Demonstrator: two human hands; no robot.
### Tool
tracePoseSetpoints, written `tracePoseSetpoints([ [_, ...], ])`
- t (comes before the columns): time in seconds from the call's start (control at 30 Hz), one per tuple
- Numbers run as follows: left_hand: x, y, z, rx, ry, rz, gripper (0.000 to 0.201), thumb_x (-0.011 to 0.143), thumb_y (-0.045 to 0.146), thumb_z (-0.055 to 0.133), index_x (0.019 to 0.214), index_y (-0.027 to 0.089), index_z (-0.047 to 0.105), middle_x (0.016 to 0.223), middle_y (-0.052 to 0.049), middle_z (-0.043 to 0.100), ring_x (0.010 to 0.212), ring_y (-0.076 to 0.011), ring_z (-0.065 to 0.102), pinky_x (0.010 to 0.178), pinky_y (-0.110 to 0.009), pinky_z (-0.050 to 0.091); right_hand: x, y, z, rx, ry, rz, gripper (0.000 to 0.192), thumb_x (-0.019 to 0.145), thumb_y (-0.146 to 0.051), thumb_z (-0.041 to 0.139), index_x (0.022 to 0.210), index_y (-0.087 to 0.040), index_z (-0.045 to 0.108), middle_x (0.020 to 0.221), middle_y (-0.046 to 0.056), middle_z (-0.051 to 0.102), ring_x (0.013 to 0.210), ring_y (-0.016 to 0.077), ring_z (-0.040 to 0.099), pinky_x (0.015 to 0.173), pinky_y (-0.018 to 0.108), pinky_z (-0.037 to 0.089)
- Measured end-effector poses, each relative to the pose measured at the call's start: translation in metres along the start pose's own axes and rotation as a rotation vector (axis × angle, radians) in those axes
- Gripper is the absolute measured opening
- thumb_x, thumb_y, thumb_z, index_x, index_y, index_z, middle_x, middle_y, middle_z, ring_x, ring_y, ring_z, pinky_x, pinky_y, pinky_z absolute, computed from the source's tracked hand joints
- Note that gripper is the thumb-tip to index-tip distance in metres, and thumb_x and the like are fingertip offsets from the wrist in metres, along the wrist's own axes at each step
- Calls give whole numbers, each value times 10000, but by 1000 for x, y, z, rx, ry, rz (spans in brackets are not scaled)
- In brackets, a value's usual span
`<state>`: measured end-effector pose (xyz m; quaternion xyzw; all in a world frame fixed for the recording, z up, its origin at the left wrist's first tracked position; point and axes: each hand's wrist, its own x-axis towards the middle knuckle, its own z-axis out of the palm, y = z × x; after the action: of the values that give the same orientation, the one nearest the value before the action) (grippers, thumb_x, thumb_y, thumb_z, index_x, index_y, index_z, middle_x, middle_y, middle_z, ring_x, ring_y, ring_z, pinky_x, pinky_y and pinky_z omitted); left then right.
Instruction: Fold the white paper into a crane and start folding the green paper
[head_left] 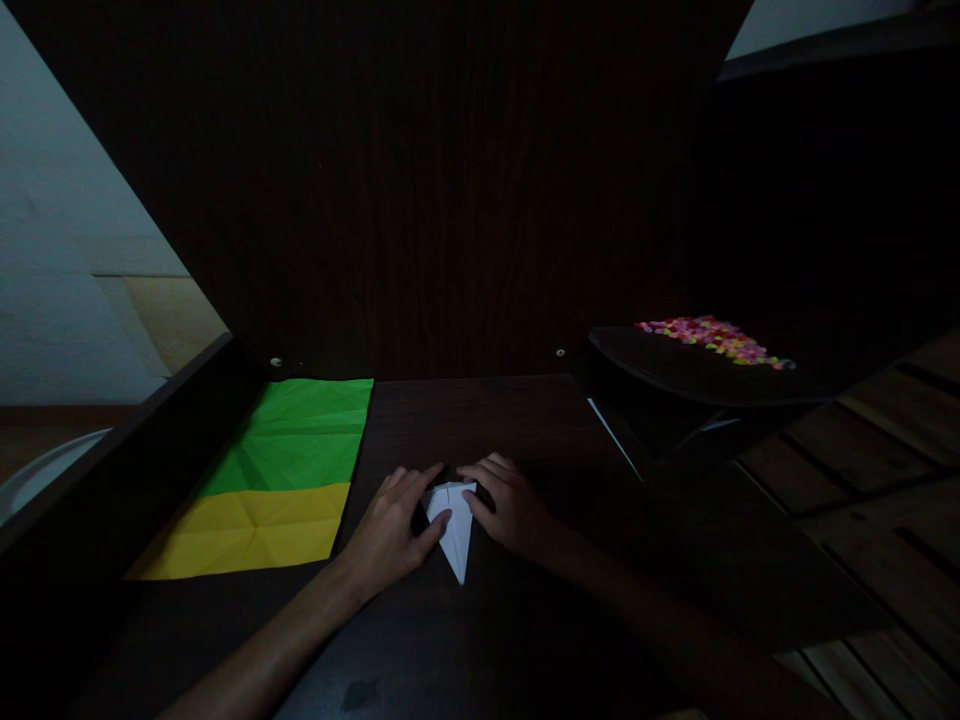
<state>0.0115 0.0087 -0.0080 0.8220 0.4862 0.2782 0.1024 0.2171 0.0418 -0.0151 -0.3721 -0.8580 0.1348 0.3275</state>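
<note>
A small white folded paper lies on the dark wooden desk, narrowing to a point toward me. My left hand rests on its left side, thumb pressing across the paper. My right hand presses on its upper right corner with fingers flat. Both hands pin the paper against the desk in dim light.
A creased green sheet and a creased yellow sheet lie at the left of the desk. A dark curved shelf at the right carries a heap of small colourful pieces. A tall dark back panel rises behind.
</note>
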Motion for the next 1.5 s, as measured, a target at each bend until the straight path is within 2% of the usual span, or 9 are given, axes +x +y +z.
tracePoseSetpoints([
  [0.37, 4, 6, -8, -239, -7, -207, 521, 853, 297, 594, 1341, 176, 458, 1054, -91, 649, 993, -257, 611, 895, -424, 487, 2, -5, -4, 323, 40, 226, 206, 862, -131, 571, 1059, -189, 568, 852, 30, 641, 782, 167, 614, 736, 304, 499],
  [0.6, 6, 7, -7, -651, 18, -297, 475, 871, 270, 587, 1313, 217, 420, 966, -30, 624, 852, -182, 619, 776, -323, 499, 4, -6, -4, 529, 135, 335, 210, 818, -150, 612, 1015, -194, 554, 836, 15, 626, 709, 138, 616, 662, 265, 488],
  [0.73, 9, 7, -4, -922, 113, -355, 467, 802, 245, 681, 1226, 226, 487, 1071, -43, 624, 746, -124, 596, 678, -248, 498, 5, -7, -5, 546, 178, 302, 136, 816, -165, 624, 944, -199, 596, 919, 37, 613, 739, 138, 614, 657, 256, 491],
  [0.83, 10, 5, -4, -1023, 122, -377, 372, 767, 251, 726, 1108, 200, 585, 1067, -55, 657, 840, -155, 636, 731, -259, 513, 5, -7, -6, 551, 201, 238, 77, 842, -191, 611, 909, -205, 648, 931, 42, 605, 766, 142, 608, 677, 260, 499],
  [0.93, 10, 3, -5, -1040, 93, -391, 335, 759, 282, 736, 1063, 168, 653, 1006, -70, 699, 864, -199, 663, 749, -301, 533, 5, -8, -8, 538, 195, 214, 98, 855, -199, 607, 894, -212, 696, 931, 48, 623, 831, 161, 617, 702, 269, 499],
  [1.1, 9, 5, -11, -883, 113, -369, 417, 791, 285, 711, 1194, 189, 672, 1039, -76, 726, 841, -200, 665, 733, -314, 549, 5, -11, -11, 595, 138, 274, 146, 854, -208, 595, 912, -214, 729, 922, 52, 674, 834, 170, 643, 698, 269, 503],
  [1.2, 10, 8, -14, -815, 103, -315, 328, 800, 279, 705, 1119, 204, 725, 1056, -81, 726, 835, -196, 662, 706, -294, 547, 6, -12, -11, 629, 105, 324, 160, 854, -229, 595, 930, -209, 734, 916, 51, 706, 808, 169, 655, 696, 268, 508],
  [1.4, 11, 11, -16, -835, 108, -334, 271, 764, 273, 734, 1019, 187, 764, 938, -77, 731, 669, -153, 643, 578, -250, 534, 3, -11, -9, 643, 60, 358, 220, 815, -251, 651, 1017, -209, 727, 917, 44, 730, 778, 170, 662, 678, 271, 510],
  [1.5, 10, 12, -16, -908, 84, -369, 312, 756, 278, 741, 1050, 175, 746, 959, -81, 738, 723, -174, 671, 631, -277, 558, 1, -10, -9, 633, 47, 363, 244, 805, -253, 663, 1037, -203, 720, 887, 43, 732, 786, 178, 671, 704, 294, 525],
])
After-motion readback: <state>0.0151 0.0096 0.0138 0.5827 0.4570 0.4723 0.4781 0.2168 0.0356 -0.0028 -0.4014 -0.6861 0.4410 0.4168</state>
